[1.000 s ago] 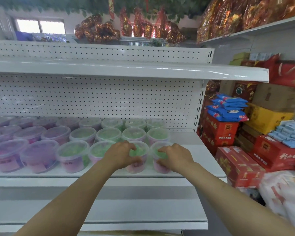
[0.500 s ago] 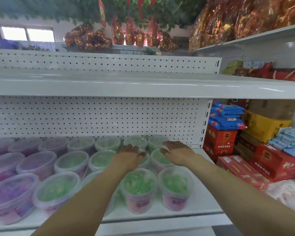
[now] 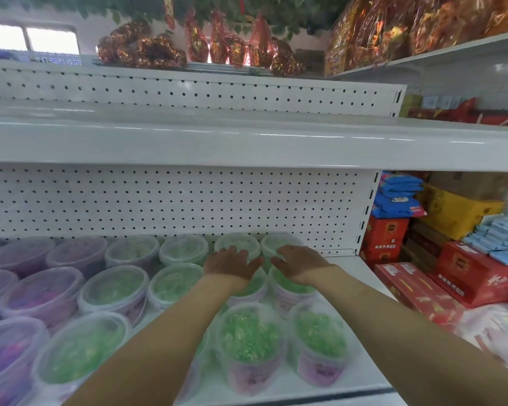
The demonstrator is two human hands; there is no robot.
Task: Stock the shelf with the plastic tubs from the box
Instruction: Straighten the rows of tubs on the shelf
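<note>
Left hand point(image 3: 230, 263) and right hand point(image 3: 301, 263) have left the tubs point(image 3: 250, 338) farthest from the pegboard point(image 3: 188, 200), now flat, fingers straight, on lids nearest it (box not in view); likely squaring rows, this pair placed

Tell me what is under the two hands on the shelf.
Under the left hand and right hand sit two middle-row green tubs, lids mostly hidden by palms and wrists. The fingers reach over two back-row tubs. Contact with the lids cannot be seen.
</note>
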